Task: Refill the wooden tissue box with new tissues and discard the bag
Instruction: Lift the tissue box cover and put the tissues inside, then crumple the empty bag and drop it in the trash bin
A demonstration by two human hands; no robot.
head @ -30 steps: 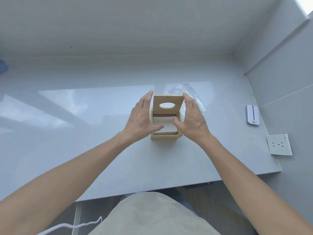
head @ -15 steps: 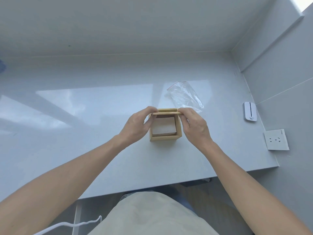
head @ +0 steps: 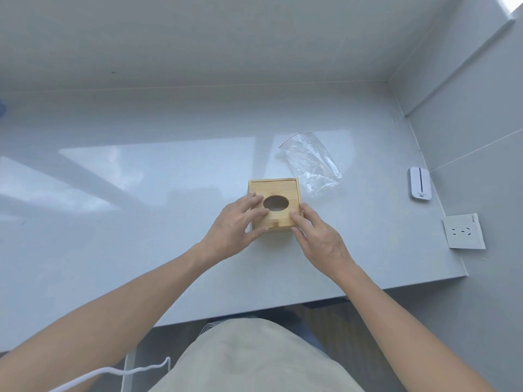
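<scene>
a wooden tissue box (head: 274,205) sits mid-counter, its lid (head: 276,193) laid flat on top. the left hand (head: 236,226) and right hand (head: 318,239) are spread open, fingertips pressing the lid, apparently seating it. the empty bag (head: 311,162), just beyond, is to be discarded next.

1. We're in soft, cool daylight; the brightest patch sits at the top right corner.
2. A broad pale glare spreads over the glossy countertop (head: 141,193).
3. Shadows are faint, just under the hands.
4. We see wide-angle bending along the edges, and the detail looks slightly soft throughout.
</scene>
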